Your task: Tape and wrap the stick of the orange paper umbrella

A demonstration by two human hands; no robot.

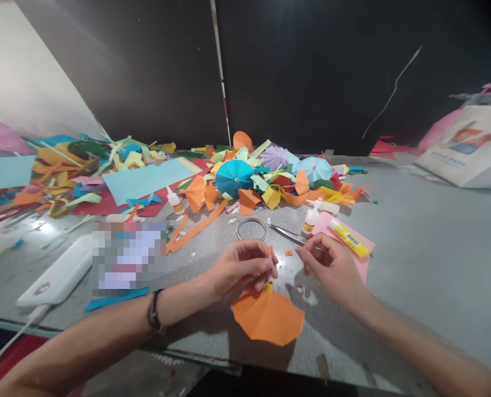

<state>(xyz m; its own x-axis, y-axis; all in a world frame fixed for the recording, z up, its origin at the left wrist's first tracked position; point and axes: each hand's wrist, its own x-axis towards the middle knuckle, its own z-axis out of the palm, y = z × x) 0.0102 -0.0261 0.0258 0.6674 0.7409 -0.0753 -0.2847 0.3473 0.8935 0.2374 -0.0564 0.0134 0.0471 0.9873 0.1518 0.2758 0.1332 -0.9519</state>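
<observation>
My left hand (245,266) pinches the thin rolled-paper stick (270,264) of an orange paper umbrella (268,317). The pleated canopy spreads below my fingers, with a small yellow band (269,288) where the stick meets it. My right hand (332,267) is apart from the umbrella, its thumb and fingers drawn together. Just beyond those fingertips, the blades of metal scissors (287,234) point away to the left; their handles are hidden behind my hand. Whether my fingers grip them cannot be seen. A tiny orange scrap (288,253) lies between my hands.
A metal ring (251,228), glue bottles (174,200), and a yellow glue stick (350,238) on pink paper (365,267) are around my hands. Finished umbrellas (234,177) and paper scraps pile along the black wall. A white power bank (59,270) with a cable lies left, a white bag (469,146) right.
</observation>
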